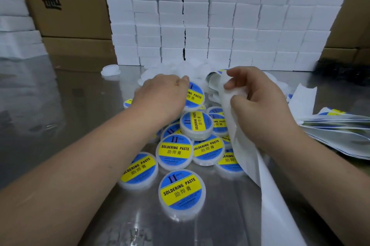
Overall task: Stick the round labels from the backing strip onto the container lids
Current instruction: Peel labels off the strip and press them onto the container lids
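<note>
One view only — head-worn, wide-angle, facing forward and down onto the bench [60,105], close above the left hand [160,95] and right hand [260,103] — white blocks [220,25] behind.

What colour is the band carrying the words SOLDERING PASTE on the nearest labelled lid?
Yellow, with black lettering, across a blue round label; clearest in the head view.

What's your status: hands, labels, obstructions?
Left hand on a labelled lid, fingers hidden. Right hand pinches backing strip. Pile of finished lids between forearms, nothing blocking.
</note>
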The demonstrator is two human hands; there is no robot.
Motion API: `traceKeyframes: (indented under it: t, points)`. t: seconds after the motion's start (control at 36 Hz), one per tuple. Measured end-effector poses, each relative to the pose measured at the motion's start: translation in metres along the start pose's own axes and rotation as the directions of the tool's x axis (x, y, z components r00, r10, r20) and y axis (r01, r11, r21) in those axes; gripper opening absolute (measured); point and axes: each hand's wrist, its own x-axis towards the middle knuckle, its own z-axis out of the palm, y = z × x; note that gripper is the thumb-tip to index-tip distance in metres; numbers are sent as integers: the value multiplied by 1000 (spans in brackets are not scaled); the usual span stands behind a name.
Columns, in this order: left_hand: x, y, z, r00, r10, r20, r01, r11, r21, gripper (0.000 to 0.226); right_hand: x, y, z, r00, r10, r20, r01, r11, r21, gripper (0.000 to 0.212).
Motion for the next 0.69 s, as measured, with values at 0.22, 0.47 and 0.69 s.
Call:
traceKeyframes:
  t: [0.22,0.47,0.69]
  points:
    - [7,-8,7,997,-71,9,66,953,297,51,-4,-6,-1,1000,-1,24,0,1000,31,60]
    - [-7,7,6,949,315,4,-314,946,-77,55,-5,-8,0,998,62,27,-65,992,110,63]
    - [-7,5,8,896,411,-169,-422,906,-28,28,0,-8,1,966,199,-163,-144,944,296,23]
